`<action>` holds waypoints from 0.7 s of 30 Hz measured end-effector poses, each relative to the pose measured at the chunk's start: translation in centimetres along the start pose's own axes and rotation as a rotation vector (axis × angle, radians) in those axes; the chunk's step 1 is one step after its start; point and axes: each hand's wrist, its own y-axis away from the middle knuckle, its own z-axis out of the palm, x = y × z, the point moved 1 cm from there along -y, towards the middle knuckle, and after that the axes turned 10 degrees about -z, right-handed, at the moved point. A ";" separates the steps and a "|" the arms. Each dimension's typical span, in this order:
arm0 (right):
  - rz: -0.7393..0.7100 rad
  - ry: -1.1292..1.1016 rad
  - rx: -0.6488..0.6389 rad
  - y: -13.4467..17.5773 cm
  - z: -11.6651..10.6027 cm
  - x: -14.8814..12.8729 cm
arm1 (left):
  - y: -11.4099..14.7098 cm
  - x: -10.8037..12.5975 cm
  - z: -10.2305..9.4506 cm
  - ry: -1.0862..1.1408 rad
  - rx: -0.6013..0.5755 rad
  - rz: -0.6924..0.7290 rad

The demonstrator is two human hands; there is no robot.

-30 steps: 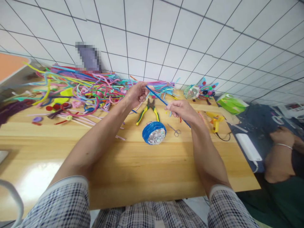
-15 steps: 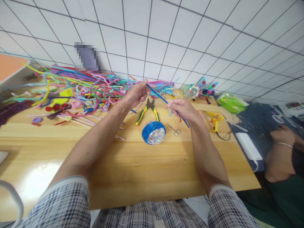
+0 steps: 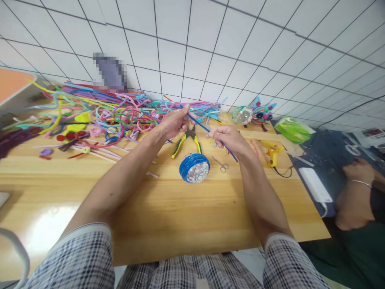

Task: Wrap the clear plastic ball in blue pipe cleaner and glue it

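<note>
A dark blue pipe cleaner (image 3: 199,123) stretches between my two hands, slanting down to the right. My left hand (image 3: 177,121) is closed on its upper end, above the pliers. Further along, my right hand (image 3: 224,136) pinches it, and its tail sticks out below that hand. Pliers (image 3: 179,145) with yellow-green handles lie spread on the table under my left hand. Just in front of them sits a ball (image 3: 195,167), wound with blue strands around a shiny, clear-looking face. Small scissors (image 3: 222,165) rest to the right of the ball.
Many coloured pipe cleaners (image 3: 120,114) are heaped at the back left. A decorated craft figure (image 3: 261,114) stands by the tiled wall. To the right are a yellow glue gun (image 3: 273,151) with its cord, a green packet (image 3: 294,130), a white power strip (image 3: 315,185) and another person's arm (image 3: 357,192).
My left hand has come slightly down and nearer my right hand, so the stretch of pipe cleaner between them is shorter. The ball, pliers and scissors have stayed put.
</note>
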 end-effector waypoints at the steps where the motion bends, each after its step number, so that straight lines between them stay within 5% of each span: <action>1: -0.003 -0.004 -0.010 0.0 0.1 -0.1 | 0.0 0.0 0.0 -0.001 -0.004 -0.007; 12: -0.018 -0.041 0.045 -0.4 0.4 0.4 | 0.2 -1.0 1.2 -0.029 -0.097 0.027; 21: -0.033 -0.027 -0.007 -0.2 0.3 -0.1 | -0.6 -1.5 0.2 -0.022 -0.185 -0.018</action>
